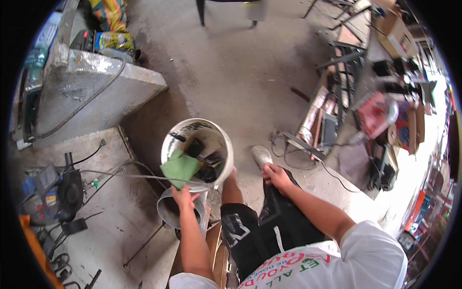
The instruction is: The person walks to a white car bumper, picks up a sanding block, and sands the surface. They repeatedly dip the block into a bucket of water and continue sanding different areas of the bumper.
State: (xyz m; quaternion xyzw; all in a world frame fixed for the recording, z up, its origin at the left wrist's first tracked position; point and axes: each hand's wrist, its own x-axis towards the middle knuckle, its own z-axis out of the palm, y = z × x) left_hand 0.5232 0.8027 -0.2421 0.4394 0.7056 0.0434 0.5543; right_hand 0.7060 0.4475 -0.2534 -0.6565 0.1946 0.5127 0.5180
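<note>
A white bucket (227, 144) stands in front of me, with dark pieces (208, 168) inside that are too jumbled to name. A green cloth or sheet (180, 167) hangs over its near left rim. My left hand (185, 196) pinches the lower edge of this green piece, its other fingers apart. Just under that hand is a grey round container (168, 210), open at the top. My right hand (275, 175) is at my right knee, fingers curled, by the hem of my black shorts (284, 212); what they hold, if anything, is hidden.
Left of the bucket, a blue and black power tool (67, 192) lies among cables. A cable (130, 175) crosses toward the bucket's near rim. A concrete block (106, 86) rises at upper left. Metal frames (344, 72) and a cluttered bench with a red case (373, 115) line the right.
</note>
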